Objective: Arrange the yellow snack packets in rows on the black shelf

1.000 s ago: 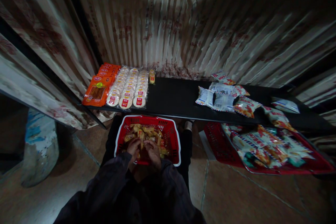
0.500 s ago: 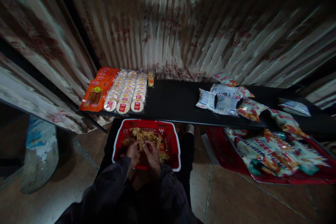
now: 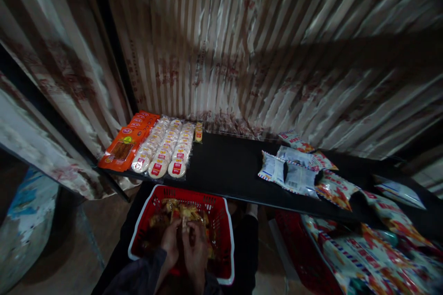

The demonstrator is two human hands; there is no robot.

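One yellow, clear-wrapped packet (image 3: 186, 215) is pinched in a two-handed grip — fingertips of the left hand (image 3: 170, 239) and right hand (image 3: 195, 245) — at lower centre, in or just above one red basket (image 3: 222, 221) of similar packets, too jumbled to count. Beyond, the black shelf (image 3: 224, 166) carries three cracker rows (image 3: 165, 147).

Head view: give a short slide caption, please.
Left hand and right hand close together over wrapped snacks in a red basket, before a black shelf.

On the shelf (image 3: 224, 166), crackers (image 3: 163, 150) left, bags (image 3: 300, 180) right; before it, packets (image 3: 192, 212), apparently, in a basket (image 3: 224, 228).
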